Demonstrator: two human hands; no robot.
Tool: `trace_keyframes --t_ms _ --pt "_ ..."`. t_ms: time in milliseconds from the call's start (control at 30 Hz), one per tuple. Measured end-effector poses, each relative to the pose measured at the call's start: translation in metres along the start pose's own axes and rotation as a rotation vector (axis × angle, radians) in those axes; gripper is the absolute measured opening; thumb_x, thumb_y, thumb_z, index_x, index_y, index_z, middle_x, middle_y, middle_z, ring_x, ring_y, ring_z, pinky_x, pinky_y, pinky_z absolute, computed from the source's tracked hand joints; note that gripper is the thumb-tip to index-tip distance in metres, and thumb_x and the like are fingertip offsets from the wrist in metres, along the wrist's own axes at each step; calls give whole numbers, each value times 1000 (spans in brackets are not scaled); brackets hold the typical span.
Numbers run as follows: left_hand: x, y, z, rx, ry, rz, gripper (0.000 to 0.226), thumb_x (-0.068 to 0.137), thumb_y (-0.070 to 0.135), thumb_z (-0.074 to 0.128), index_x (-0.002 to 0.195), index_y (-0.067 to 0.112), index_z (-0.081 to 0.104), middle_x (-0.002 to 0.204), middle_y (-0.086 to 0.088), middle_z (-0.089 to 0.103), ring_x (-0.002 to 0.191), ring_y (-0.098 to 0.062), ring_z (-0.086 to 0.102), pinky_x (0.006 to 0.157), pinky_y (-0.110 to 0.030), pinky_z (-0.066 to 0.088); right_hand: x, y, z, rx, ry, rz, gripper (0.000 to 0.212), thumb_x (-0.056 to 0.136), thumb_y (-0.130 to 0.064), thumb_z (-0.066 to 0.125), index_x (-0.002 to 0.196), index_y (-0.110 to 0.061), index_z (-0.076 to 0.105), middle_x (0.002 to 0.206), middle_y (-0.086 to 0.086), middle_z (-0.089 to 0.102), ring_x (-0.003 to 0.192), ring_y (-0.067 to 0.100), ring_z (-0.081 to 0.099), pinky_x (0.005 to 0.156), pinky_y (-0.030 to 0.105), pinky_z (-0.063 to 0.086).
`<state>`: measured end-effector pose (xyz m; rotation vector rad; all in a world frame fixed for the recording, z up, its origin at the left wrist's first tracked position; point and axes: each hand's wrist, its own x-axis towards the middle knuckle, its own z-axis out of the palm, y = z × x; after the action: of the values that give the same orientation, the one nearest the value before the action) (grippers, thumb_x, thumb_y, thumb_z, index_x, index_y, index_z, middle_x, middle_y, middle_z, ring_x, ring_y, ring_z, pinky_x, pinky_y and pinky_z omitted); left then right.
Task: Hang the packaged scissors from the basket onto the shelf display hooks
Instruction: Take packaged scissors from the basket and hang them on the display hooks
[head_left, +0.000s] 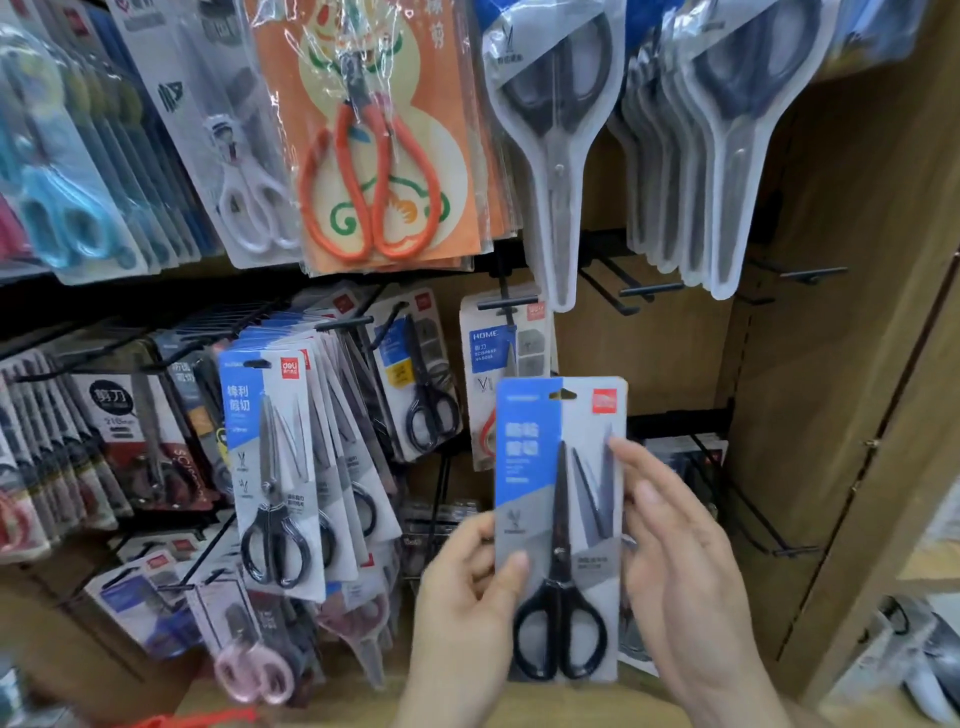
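Observation:
A blue-and-grey card with black-handled scissors (558, 525) is held upright in front of the lower shelf. My left hand (465, 608) pinches its left edge, thumb on the front. My right hand (675, 561) lies along the right edge with its fingers nearly straight, the fingertips touching the card's front. The card's hang slot sits just below a hook (506, 303) that carries a white "HOME" scissors pack (501, 358). Bare black hooks (649, 291) stick out of the rail to the right.
Rows of packaged scissors hang all around: orange-handled ones (374, 171) above, clear blister packs (558, 156) at upper right, matching blue cards (272, 467) to the left. A wooden side panel (831, 415) closes the shelf on the right. A red basket edge (208, 719) shows at the bottom.

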<state>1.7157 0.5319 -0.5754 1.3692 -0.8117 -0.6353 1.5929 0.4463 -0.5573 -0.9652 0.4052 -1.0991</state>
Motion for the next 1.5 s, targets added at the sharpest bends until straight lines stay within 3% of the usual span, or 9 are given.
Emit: trace_keyframes --t_ms 167,467,633,800,1033,1133,1233,1400,1500 --pt "18 21 -5 -53 79 56 26 95 -6 53 108 13 65 90 -7 78 83 -20 75 69 -27 60 -1 8 -2 -163 -118 -11 79 53 -69 83 126 -47 62 128 -4 68 118 20 65 93 33 57" --pt "29 31 -6 -44 41 98 30 97 -3 53 112 20 64 92 -4 79 87 -20 76 72 -29 61 -1 11 2 -199 -139 39 92 51 -68 84 132 -35 56 124 -3 70 116 16 66 98 32 54" --pt "38 29 -5 -32 22 67 27 98 5 55 117 22 63 93 -5 79 90 -23 75 82 -42 59 1 14 -1 -287 -134 146 50 94 -25 65 137 -40 45 110 -1 76 104 19 72 95 48 54" --pt "51 15 -9 63 43 96 46 98 13 58 137 31 42 100 0 77 93 -20 74 88 -44 57 6 30 -2 -410 -77 357 24 100 -26 54 121 -36 60 94 -1 75 61 29 69 48 30 55" --pt "42 -1 -31 315 -161 60 62 92 3 65 135 46 49 97 15 72 82 -11 71 73 -25 56 23 45 8 -396 64 300 17 100 -24 54 109 -20 69 89 9 77 59 23 69 54 30 58" --pt "59 -2 -30 401 -128 87 70 91 9 68 130 62 45 91 -11 71 78 -36 66 74 -46 56 31 48 14 -363 149 296 18 99 -25 57 107 -16 71 88 9 77 61 21 70 55 29 58" --pt "81 -3 -22 485 -105 107 70 90 14 68 140 55 40 90 -20 67 60 -31 52 58 -38 49 47 44 20 -337 242 270 13 98 -25 60 99 -17 69 88 9 76 60 20 71 53 25 57" --pt "123 -1 -13 618 -64 116 72 94 16 65 154 32 29 142 -4 56 128 -20 55 106 -28 43 74 42 33 -196 233 289 35 101 -21 56 134 -13 52 114 15 69 85 24 73 72 29 60" --pt "128 -3 -14 713 -105 89 71 99 17 55 157 30 17 147 -9 50 125 -27 55 96 -24 42 68 48 35 -198 197 289 63 100 -14 54 153 -32 25 133 22 56 109 24 64 98 38 51"
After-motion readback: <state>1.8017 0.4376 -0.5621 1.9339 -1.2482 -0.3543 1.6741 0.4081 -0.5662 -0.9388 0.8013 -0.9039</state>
